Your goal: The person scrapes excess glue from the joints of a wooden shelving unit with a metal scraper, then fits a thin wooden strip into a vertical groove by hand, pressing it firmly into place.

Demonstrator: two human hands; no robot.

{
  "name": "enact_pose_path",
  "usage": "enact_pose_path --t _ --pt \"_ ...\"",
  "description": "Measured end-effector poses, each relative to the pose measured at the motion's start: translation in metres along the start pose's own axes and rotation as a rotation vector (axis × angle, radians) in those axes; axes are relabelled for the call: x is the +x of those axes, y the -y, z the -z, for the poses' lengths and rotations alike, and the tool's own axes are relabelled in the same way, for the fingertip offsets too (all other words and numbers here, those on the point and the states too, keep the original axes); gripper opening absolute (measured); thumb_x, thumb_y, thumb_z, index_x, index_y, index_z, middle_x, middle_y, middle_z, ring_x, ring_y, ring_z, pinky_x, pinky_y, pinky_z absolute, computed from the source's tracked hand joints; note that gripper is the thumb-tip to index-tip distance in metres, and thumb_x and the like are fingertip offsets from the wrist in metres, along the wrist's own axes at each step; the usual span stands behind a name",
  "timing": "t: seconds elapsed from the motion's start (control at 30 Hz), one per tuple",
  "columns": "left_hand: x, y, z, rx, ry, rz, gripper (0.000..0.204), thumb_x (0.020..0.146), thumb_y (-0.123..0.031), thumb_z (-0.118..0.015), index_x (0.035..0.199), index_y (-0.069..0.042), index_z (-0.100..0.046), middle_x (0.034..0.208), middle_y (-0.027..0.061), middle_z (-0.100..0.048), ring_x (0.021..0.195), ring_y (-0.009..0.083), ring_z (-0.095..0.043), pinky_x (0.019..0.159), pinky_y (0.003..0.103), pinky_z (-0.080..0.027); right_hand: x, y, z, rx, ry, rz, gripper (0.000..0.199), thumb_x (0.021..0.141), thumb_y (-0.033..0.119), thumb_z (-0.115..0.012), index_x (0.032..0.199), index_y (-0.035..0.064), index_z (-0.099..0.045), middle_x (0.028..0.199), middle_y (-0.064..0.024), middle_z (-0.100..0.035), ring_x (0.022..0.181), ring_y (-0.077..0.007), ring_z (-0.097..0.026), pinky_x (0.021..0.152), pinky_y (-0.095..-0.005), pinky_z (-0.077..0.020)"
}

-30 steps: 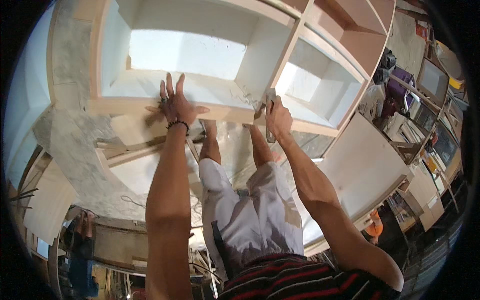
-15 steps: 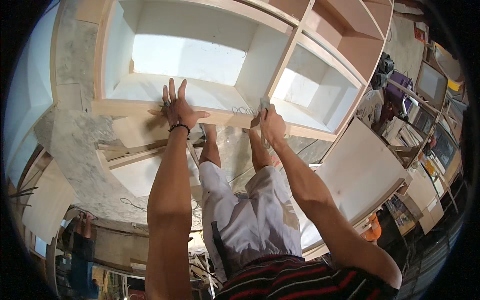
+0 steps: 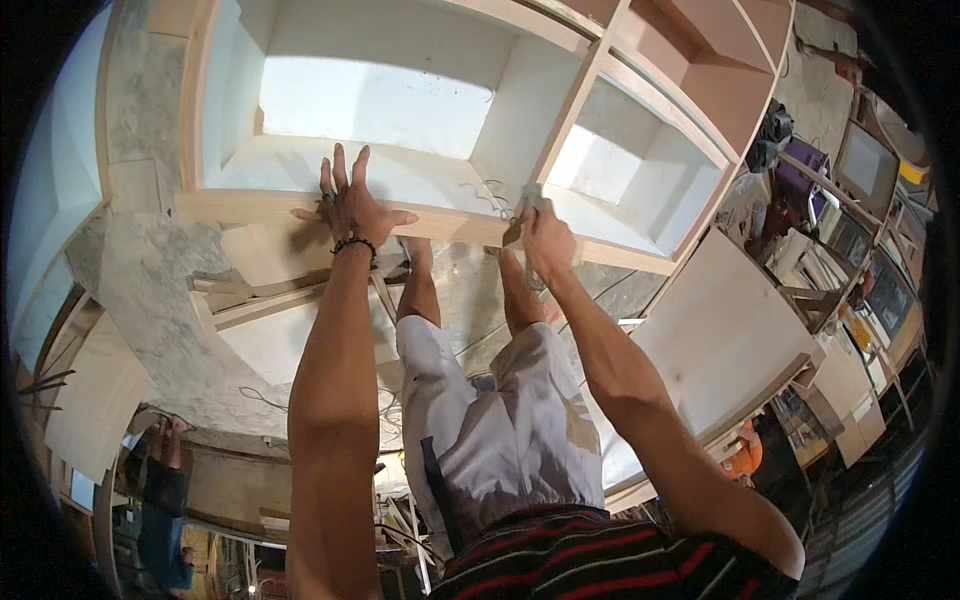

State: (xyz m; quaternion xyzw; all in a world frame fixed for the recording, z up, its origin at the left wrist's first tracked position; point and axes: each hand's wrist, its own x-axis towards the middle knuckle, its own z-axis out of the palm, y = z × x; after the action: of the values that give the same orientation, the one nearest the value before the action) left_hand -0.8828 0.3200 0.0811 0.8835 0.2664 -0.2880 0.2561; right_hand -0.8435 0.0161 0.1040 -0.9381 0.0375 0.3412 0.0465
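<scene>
A large wooden cabinet (image 3: pixel 440 225) with white-lined compartments lies before me, its pale front rail running across below them. My left hand (image 3: pixel 355 212) rests on this rail with fingers spread, holding nothing. Farther right, my right hand (image 3: pixel 548 242) is closed around a narrow grey tool (image 3: pixel 531 196) at the rail, close to the upright divider (image 3: pixel 570 110). My fingers hide most of the tool, so its exact kind is unclear. Thin curled strips (image 3: pixel 487 196) lie just left of it, over the compartment's edge.
Wooden boards (image 3: pixel 280 335) lie on the floor below the cabinet. A large pale panel (image 3: pixel 715 335) leans at right, with cluttered scraps and a purple box (image 3: pixel 803 170) beyond. Another white-lined cabinet (image 3: pixel 60 180) stands at left. Other people (image 3: pixel 165 510) are at the lower left and lower right.
My right hand and the tool have shifted slightly, staying by the divider. The curled strips have changed shape and place. My left hand stays spread on the rail.
</scene>
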Motion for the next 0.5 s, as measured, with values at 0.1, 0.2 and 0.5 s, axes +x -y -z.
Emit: enact_pose_path --t 0.1,0.2,0.5 --pt "0.002 -0.001 -0.002 0.002 -0.043 -0.009 0.132 0.043 -0.038 -0.102 0.158 -0.019 -0.038 0.169 0.0168 -0.019 0.155 0.0414 -0.015 0.127 0.052 -0.022 -0.008 -0.007 0.012 0.028 0.005 -0.033 0.028 0.106 0.036 -0.05 0.109 0.0078 -0.051 0.077 -0.0285 -0.069 0.075 -0.0515 -0.068 0.065 -0.0603 -0.054" --pt "-0.001 -0.001 0.0 0.023 -0.024 0.002 0.132 0.043 -0.038 -0.102 0.157 -0.019 -0.039 0.169 0.0163 -0.02 0.154 0.041 -0.016 0.127 0.052 -0.023 -0.008 -0.006 0.009 -0.003 0.053 -0.009 0.029 0.106 0.036 -0.05 0.109 0.0077 -0.051 0.078 -0.0287 -0.069 0.077 -0.0517 -0.068 0.067 -0.0611 -0.0534" --pt "0.0 -0.006 0.002 -0.011 -0.019 0.009 0.132 0.045 -0.04 -0.102 0.158 -0.02 -0.037 0.17 0.0137 -0.019 0.155 0.0382 -0.016 0.128 0.052 -0.021 -0.013 0.0 -0.011 -0.055 0.132 -0.007 0.03 0.105 0.036 -0.05 0.109 0.0068 -0.05 0.081 -0.0276 -0.07 0.077 -0.0494 -0.07 0.07 -0.0585 -0.0563"
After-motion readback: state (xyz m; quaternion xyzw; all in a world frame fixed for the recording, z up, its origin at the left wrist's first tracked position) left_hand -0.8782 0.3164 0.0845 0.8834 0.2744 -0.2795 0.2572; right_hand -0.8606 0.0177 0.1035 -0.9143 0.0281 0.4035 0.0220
